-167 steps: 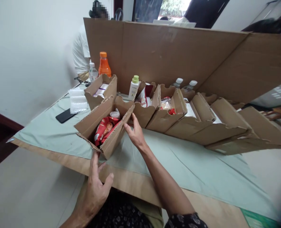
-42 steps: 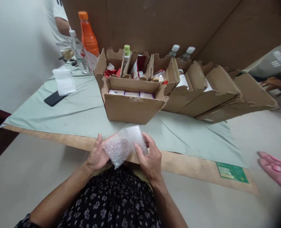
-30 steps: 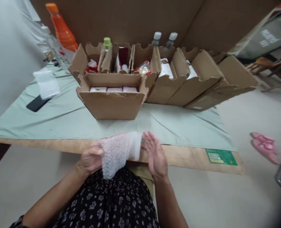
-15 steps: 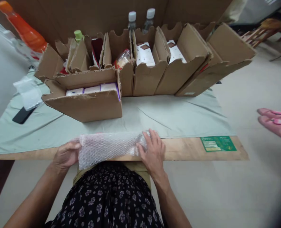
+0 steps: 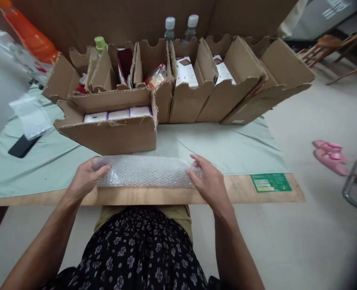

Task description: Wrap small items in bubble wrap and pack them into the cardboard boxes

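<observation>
A long strip of clear bubble wrap stretches sideways over the near edge of the table, between my two hands. My left hand pinches its left end, thumb on top and fingers behind. At the other end, my right hand grips the wrap between thumb and fingers. Just beyond the wrap stands a low cardboard box holding several white packs with purple edges. Whether anything lies inside the wrap cannot be made out.
Behind stands a row of cut cardboard boxes with packaged goods. An orange bottle, a clear plastic bag and a black phone are at left. A green label lies on the wooden edge. Pink shoes rest on the floor.
The bubble wrap has moved away from my body and is now pulled out straighter and wider. My right hand has shifted right to its end; my left hand has moved slightly up.
</observation>
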A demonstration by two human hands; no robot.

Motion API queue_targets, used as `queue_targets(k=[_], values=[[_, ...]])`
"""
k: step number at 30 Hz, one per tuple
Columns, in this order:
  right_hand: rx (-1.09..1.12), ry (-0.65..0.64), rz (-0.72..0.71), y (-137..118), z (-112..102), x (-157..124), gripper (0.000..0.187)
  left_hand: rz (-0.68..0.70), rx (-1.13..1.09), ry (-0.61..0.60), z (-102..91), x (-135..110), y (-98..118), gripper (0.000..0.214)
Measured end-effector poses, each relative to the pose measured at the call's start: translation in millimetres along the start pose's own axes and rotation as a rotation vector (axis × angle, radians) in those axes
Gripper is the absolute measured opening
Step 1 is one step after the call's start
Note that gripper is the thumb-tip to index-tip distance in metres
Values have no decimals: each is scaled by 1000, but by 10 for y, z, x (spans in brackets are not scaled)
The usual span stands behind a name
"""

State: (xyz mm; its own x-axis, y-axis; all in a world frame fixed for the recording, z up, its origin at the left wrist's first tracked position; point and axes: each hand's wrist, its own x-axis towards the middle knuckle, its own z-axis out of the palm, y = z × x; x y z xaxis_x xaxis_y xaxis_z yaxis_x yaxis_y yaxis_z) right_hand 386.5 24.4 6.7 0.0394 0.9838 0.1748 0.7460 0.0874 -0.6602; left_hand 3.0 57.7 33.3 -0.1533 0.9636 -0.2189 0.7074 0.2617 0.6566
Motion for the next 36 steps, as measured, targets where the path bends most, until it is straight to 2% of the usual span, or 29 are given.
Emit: queue_targets(k=[4, 6, 7, 9, 12, 15, 18, 22, 24, 26, 28, 31, 33, 36], values=[[-153, 3, 57, 133, 223, 178, 47, 171, 335, 215, 141, -8, -95, 47], [-125, 2, 84, 190, 273, 188, 49, 306, 347, 339, 209, -120, -89, 44], [-100, 5, 98, 204, 273, 184, 50, 374, 314, 357, 254, -189, -60, 39], [-46, -2, 127, 197, 225, 178, 53, 520, 230, 265, 380, -315, 41, 32], [59, -16, 155, 85, 73, 186, 58, 656, 203, -56, 610, -400, 213, 29], [217, -45, 196, -159, -68, 186, 63, 608, 176, -257, 740, -389, 293, 30], [400, -120, 245, -527, -25, 175, 70, 513, -78, -316, 693, -373, 278, 34], [632, -278, 235, -1048, 413, 204, 75, 218, -579, -347, 513, -326, 199, 55], [758, -404, 235, -1219, 650, 217, 77, 97, -718, -364, 462, -276, 148, 72], [837, -470, 227, -1278, 773, 209, 70, 65, -647, -289, 464, -224, 93, 80], [830, -413, 204, -1230, 761, 181, 55, 93, -460, -180, 503, -186, 43, 74], [693, -280, 176, -1071, 633, 125, 36, 157, -254, -116, 562, -166, -19, 62], [574, -280, 148, -991, 609, 93, 31, 185, -162, -63, 563, -159, -56, 61], [406, -327, 73, -954, 740, 69, 28, 183, -1, 38, 499, -122, -109, 60]])
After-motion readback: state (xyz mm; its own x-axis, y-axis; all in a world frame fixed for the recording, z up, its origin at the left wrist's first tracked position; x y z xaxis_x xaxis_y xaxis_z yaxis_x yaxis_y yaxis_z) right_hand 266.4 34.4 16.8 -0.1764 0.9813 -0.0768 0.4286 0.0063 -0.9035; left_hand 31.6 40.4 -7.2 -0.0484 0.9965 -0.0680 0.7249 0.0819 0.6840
